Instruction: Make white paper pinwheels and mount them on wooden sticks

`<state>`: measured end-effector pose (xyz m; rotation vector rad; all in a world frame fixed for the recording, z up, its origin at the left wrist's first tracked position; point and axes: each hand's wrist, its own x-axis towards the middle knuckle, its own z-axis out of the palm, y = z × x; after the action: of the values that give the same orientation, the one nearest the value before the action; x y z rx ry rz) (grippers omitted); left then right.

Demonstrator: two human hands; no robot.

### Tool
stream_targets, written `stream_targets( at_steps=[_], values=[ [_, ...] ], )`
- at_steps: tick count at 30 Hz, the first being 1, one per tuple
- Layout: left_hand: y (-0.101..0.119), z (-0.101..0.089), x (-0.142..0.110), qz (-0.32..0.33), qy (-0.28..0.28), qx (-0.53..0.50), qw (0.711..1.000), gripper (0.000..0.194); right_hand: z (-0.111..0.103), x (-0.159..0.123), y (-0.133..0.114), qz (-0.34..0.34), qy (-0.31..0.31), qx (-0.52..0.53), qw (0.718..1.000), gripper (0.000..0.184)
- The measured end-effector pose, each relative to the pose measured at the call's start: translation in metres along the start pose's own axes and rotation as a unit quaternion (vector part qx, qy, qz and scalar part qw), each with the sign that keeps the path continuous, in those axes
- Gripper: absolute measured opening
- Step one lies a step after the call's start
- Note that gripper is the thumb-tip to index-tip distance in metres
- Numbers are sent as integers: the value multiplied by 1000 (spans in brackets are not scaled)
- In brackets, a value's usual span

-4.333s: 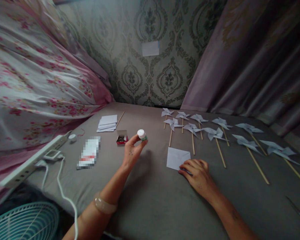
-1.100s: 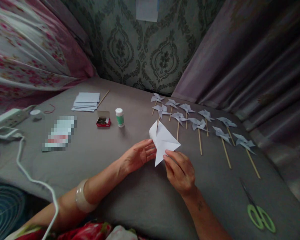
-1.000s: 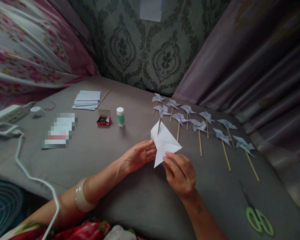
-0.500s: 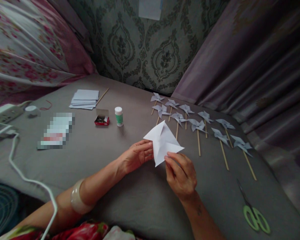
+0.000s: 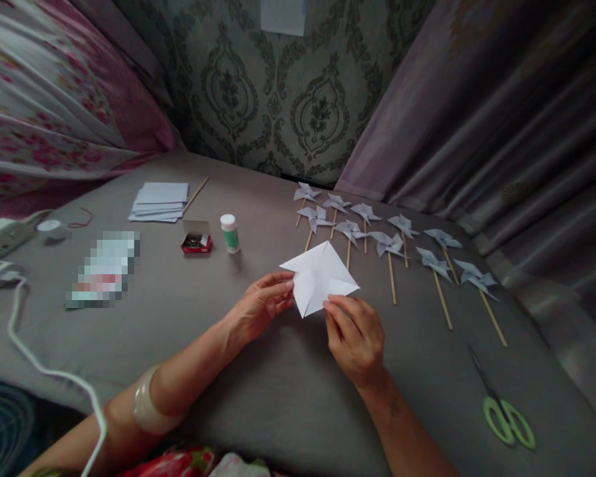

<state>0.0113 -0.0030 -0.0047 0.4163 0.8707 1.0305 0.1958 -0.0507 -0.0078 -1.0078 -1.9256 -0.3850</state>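
Note:
A white square of paper (image 5: 322, 278), slit in from its corners, is held up above the grey cloth between both hands. My left hand (image 5: 263, 301) grips its left edge, with the thumb and fingers closed at the paper and some fingertips hidden behind it. With thumb and forefinger, my right hand (image 5: 357, 331) pinches the lower right edge. Beyond the paper lie several finished paper pinwheels (image 5: 388, 244) on wooden sticks. Green-handled scissors (image 5: 507, 421) rest to the right of my right hand.
At the back left are a stack of white paper (image 5: 159, 201) and a wooden stick (image 5: 197, 195). A small red box of metal pins (image 5: 197, 243) stands open beside a white and green glue bottle (image 5: 230, 235). A white cable (image 5: 54, 374) runs down from a power strip (image 5: 2, 235).
The paper has turned flatter, and its raised flap now lies more level with the rest. Both hands still hold it. The whole view has shifted slightly.

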Motion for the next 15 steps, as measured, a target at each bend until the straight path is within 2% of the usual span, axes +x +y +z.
stream_targets(
  at_steps=[5,8,10,12,14,15],
  values=[
    [-3,-8,4,91,45,147,984,31,10,-2,5,19,-56,-24,998,24],
    [-5,-14,7,160,62,286,943,27,15,-5,5,41,-128,-35,990,18],
    [-4,-16,6,226,74,409,881,21,16,-6,4,54,-173,-34,983,18],
    [-2,-17,5,300,66,525,794,16,17,-7,3,69,-203,-29,976,18],
    [-1,-16,3,346,27,612,711,14,18,-8,3,88,-217,-20,972,16],
    [-1,-16,2,353,1,644,679,15,19,-8,3,100,-219,-15,970,15]
  ],
)
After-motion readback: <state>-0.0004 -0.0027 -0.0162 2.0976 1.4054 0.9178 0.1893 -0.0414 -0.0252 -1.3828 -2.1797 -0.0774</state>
